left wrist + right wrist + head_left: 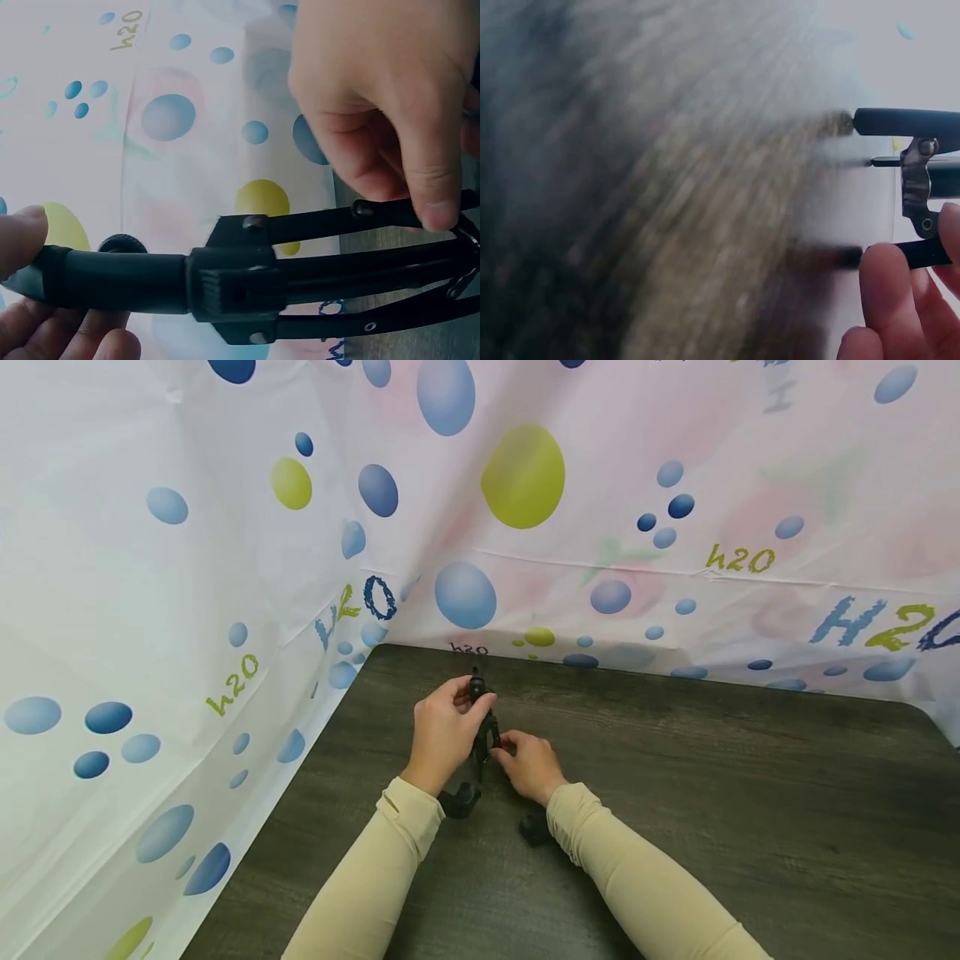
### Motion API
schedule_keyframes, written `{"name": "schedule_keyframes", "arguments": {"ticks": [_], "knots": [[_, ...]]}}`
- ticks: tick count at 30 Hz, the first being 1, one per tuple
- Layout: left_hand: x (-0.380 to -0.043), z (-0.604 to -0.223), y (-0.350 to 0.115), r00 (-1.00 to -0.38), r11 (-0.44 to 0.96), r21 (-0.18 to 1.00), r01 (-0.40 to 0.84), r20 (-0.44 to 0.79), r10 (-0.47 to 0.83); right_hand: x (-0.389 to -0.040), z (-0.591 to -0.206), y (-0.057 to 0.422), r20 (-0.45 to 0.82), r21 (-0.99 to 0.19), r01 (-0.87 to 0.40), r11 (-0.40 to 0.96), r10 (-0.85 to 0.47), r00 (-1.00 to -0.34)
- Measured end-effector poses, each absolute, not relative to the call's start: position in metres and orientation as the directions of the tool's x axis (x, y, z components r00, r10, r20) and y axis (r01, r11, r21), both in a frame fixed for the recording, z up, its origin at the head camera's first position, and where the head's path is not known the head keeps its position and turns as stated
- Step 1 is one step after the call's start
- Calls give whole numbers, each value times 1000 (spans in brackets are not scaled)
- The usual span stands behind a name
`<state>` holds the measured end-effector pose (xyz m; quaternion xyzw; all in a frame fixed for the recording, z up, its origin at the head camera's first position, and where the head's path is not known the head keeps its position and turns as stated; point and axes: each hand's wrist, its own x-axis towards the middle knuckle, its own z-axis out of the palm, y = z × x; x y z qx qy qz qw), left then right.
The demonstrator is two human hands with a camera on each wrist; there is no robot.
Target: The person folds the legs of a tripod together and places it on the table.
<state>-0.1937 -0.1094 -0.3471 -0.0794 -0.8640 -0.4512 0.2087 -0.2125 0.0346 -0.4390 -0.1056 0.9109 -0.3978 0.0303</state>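
My left hand (442,733) grips a small black tripod (487,737) by its upper column, thumb on one side and fingers on the other. The left wrist view shows the smooth column of the tripod (124,281), a knob beside it, and a collar from which hinged legs spread. One leg is pinched by my right hand (531,767), thumb against it. In the right wrist view, fingertips (885,277) lie on the lower leg near its foot, and a metal brace (916,187) links the legs. The legs stand slightly apart.
A dark wood-grain table (712,793) lies under both hands. A curved black piece (459,800) shows beside my left wrist, and a rounded black piece (534,829) by my right wrist. A white curtain (600,468) with coloured dots hangs behind and at the left.
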Motion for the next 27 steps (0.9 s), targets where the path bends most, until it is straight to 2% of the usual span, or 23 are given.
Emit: {"name": "schedule_keyframes", "arguments": {"ticks": [18, 27], "knots": [[-192, -342, -114, -844, 591, 713, 376, 527, -99, -214, -440, 37, 44, -699, -209, 684, -250, -967], [-194, -343, -119, -826, 574, 724, 382, 546, -140, -213, -435, 43, 83, -635, -268, 724, -282, -956]]}}
